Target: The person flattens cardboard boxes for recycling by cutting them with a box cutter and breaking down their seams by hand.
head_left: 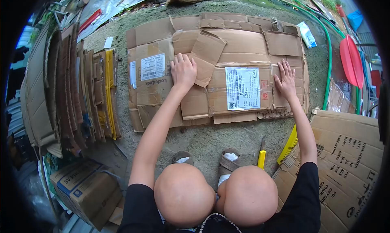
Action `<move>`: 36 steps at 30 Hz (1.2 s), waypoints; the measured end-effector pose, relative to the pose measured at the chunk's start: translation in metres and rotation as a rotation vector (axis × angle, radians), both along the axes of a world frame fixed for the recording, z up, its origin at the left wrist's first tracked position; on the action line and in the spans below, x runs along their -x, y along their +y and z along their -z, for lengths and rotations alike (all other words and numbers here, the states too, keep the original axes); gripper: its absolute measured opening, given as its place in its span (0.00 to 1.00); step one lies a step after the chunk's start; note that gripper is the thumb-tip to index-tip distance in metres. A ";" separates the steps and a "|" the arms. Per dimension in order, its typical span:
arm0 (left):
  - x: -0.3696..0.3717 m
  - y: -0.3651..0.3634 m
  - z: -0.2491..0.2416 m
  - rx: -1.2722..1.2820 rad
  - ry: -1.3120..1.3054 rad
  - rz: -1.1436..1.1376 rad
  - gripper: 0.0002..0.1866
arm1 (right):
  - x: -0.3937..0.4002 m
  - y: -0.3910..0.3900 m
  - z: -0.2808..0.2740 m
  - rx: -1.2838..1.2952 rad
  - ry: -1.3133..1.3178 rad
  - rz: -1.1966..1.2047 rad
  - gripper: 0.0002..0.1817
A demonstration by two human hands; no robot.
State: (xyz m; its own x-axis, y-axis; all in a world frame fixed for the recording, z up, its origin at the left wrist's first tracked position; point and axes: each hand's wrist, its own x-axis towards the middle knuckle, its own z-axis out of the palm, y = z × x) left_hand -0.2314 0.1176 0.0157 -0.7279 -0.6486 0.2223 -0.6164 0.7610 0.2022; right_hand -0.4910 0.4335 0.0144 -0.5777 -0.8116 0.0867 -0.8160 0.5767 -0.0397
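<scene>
A flattened stack of brown cardboard point(239, 44) lies on the ground in front of me. My left hand point(183, 72) presses down on its left half, fingers resting on the surface, beside a loose cardboard flap point(209, 50) that lies at a slant. Fingers spread, my right hand point(286, 79) rests flat near the stack's right end. Between the hands is a large white printed label point(243, 88). A smaller label point(153, 66) shows left of my left hand. Neither hand grasps anything.
Flattened cardboard sheets point(87, 91) stand upright at left, above a closed carton point(87, 188). A yellow-handled knife point(261, 158) lies by my right foot. A large printed cardboard sheet point(345, 156) is at right. Beyond are a green hose point(328, 62) and a red plastic object point(352, 62).
</scene>
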 end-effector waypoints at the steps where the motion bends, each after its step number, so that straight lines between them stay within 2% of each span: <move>1: -0.006 0.002 -0.016 0.004 0.002 -0.012 0.12 | -0.002 -0.001 -0.004 -0.021 -0.037 0.010 0.32; 4: -0.032 0.013 -0.047 -0.280 0.159 -0.147 0.10 | -0.005 -0.007 -0.024 -0.123 -0.037 0.033 0.31; 5: -0.042 0.018 -0.052 -0.268 0.162 -0.157 0.10 | -0.008 -0.010 -0.025 -0.111 -0.036 0.022 0.31; 7: -0.060 0.025 -0.054 -0.068 0.331 -0.304 0.10 | -0.013 -0.015 -0.029 -0.158 0.026 0.081 0.31; 9: -0.074 0.023 -0.042 -0.091 0.371 -0.376 0.11 | -0.021 -0.022 -0.035 -0.164 0.061 0.089 0.32; 11: -0.085 0.016 -0.033 -0.277 0.310 -0.364 0.11 | -0.035 -0.035 -0.045 -0.222 0.180 0.124 0.33; 12: -0.087 0.012 -0.034 -0.258 0.169 -0.305 0.12 | -0.043 -0.042 -0.047 -0.139 0.193 0.032 0.35; 13: -0.087 0.008 -0.030 -0.258 0.178 -0.318 0.12 | -0.056 -0.052 -0.054 -0.075 0.135 -0.064 0.36; 14: -0.085 0.005 -0.026 -0.277 0.075 -0.264 0.17 | -0.075 -0.062 -0.058 -0.011 0.074 -0.161 0.38; 16: -0.080 -0.003 -0.025 -0.382 -0.076 -0.204 0.25 | -0.123 -0.087 -0.085 -0.195 0.000 -0.327 0.45; 17: -0.079 -0.003 -0.028 -0.378 -0.066 -0.217 0.25 | -0.147 -0.098 -0.090 -0.337 -0.093 -0.364 0.53; 18: -0.078 -0.004 -0.031 -0.399 -0.111 -0.202 0.25 | -0.164 -0.102 -0.082 -0.349 -0.110 -0.457 0.58; 19: -0.077 -0.005 -0.032 -0.420 -0.158 -0.188 0.26 | -0.182 -0.104 -0.078 -0.351 -0.133 -0.539 0.58; 22: -0.083 -0.009 -0.032 -0.442 -0.128 -0.099 0.24 | -0.207 -0.107 -0.063 -0.324 -0.190 -0.534 0.57; 24: -0.086 -0.012 -0.019 -0.567 0.096 -0.088 0.17 | -0.205 -0.111 -0.053 -0.278 -0.198 -0.509 0.55; 25: -0.089 -0.012 -0.022 -0.630 0.178 -0.089 0.16 | -0.206 -0.114 -0.056 -0.243 -0.215 -0.500 0.54; 26: -0.091 -0.011 -0.011 -0.617 0.316 -0.077 0.17 | -0.211 -0.117 -0.060 -0.148 -0.190 -0.484 0.50; 27: -0.095 -0.007 -0.004 -0.457 0.372 -0.051 0.17 | -0.209 -0.119 -0.054 -0.115 -0.190 -0.499 0.48; 28: -0.099 -0.005 -0.008 -0.422 0.360 -0.064 0.17 | -0.211 -0.120 -0.054 -0.087 -0.173 -0.535 0.47; 29: -0.107 0.001 -0.024 -0.383 0.393 -0.066 0.16 | -0.212 -0.119 -0.052 -0.087 -0.147 -0.543 0.48; 31: -0.136 0.020 -0.063 -0.309 0.633 -0.058 0.12 | -0.216 -0.120 -0.076 -0.241 -0.094 -0.536 0.47; 32: -0.164 0.032 -0.098 -0.286 0.661 -0.037 0.12 | -0.214 -0.117 -0.079 -0.244 -0.129 -0.524 0.47; 33: -0.207 0.045 -0.138 -0.266 0.692 -0.006 0.12 | -0.210 -0.113 -0.085 -0.236 -0.124 -0.543 0.47; 34: -0.247 0.055 -0.164 -0.082 0.752 -0.032 0.15 | -0.205 -0.107 -0.090 -0.220 -0.122 -0.565 0.45; 36: -0.346 0.072 -0.208 0.118 0.731 -0.189 0.18 | -0.196 -0.091 -0.090 -0.155 -0.136 -0.603 0.41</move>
State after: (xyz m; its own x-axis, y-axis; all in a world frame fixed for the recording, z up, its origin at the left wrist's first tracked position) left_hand 0.1145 0.1892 0.2240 -0.2478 -0.6894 0.6807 -0.4785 0.6980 0.5327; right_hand -0.2950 0.3426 0.1047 -0.0125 -0.9949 -0.0998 -0.9926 0.0244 -0.1190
